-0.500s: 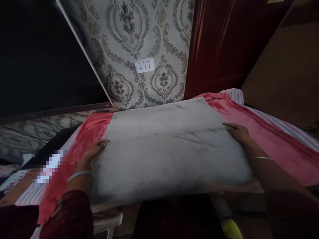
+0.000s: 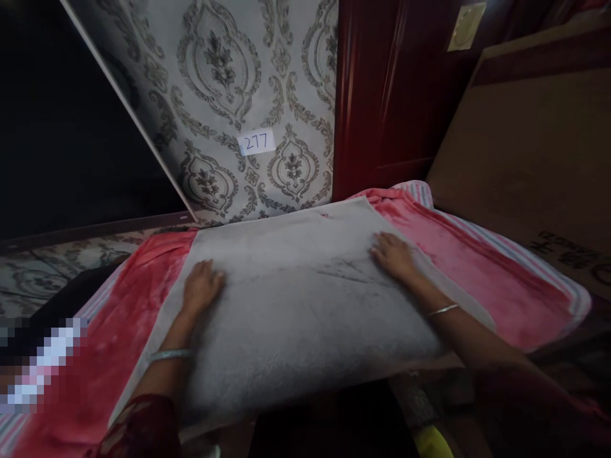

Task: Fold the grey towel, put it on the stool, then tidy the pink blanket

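Observation:
A grey fuzzy towel [image 2: 305,299] lies spread flat over a pink cloth [image 2: 482,267] on a raised surface. My left hand [image 2: 201,287] rests palm down on the towel's left part, fingers stretched flat. My right hand [image 2: 394,254] lies flat on the towel's right part, fingers spread. Each wrist wears a thin bangle. Neither hand holds anything.
A patterned wall panel with a paper label "277" [image 2: 256,142] stands behind. A dark red door [image 2: 382,89] is at the back right, a brown cardboard box [image 2: 529,146] at the right. A yellow object [image 2: 432,442] shows below the towel's front edge.
Both hands have moved inward from the towel's side edges onto its top surface. The view has shifted a little to the right.

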`<state>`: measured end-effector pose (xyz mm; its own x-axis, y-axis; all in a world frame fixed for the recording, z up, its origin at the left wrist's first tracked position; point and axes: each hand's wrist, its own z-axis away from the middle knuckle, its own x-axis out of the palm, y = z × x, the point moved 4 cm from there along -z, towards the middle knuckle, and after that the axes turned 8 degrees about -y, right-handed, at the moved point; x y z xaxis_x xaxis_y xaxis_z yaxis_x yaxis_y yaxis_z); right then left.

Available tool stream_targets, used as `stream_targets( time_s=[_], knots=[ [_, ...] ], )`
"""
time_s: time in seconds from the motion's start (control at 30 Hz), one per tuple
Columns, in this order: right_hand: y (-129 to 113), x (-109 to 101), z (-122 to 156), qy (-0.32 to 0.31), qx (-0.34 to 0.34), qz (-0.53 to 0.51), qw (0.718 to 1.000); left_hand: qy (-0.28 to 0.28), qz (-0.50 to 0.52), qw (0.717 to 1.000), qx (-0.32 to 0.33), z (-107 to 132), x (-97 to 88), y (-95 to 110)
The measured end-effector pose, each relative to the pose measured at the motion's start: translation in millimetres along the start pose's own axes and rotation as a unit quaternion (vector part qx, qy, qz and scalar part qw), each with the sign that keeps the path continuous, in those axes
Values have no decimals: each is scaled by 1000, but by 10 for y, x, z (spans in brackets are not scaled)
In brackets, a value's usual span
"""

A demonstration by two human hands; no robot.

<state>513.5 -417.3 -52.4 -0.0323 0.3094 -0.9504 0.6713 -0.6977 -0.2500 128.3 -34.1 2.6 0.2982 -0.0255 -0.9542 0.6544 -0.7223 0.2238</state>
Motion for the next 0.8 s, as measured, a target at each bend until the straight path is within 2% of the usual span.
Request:
stream_targets(
  time_s=[0.07,0.1,0.13,0.2,0.37,0.47,0.57,0.67,0.73,0.8],
  knots=[
    [-328,157,-26,-78,-91,19,993,-48,-58,996,54,-44,218,365],
    [-412,223,-38,-111,-123,28,986,-73,-84,991,75,-39,322,514],
    [-432,269,-56,-134,-142,36,980,-92,-106,987,78,-25,410,619],
    [-293,293,-116,-150,-132,50,978,-112,-131,982,75,14,530,721],
    [418,172,-300,-110,40,54,992,-111,-144,980,76,23,605,630],
    [633,149,-336,-62,112,50,991,-100,-132,983,82,-8,608,586],
    [682,160,-328,-28,114,48,992,-104,-127,983,79,-19,621,590],
    [658,133,-307,-24,110,50,992,-109,-132,982,74,-16,632,606],
    [547,98,-288,-23,125,54,990,-101,-134,983,76,-12,629,620],
    [282,96,-257,-27,123,57,990,-93,-132,984,80,-7,619,634]
  ],
)
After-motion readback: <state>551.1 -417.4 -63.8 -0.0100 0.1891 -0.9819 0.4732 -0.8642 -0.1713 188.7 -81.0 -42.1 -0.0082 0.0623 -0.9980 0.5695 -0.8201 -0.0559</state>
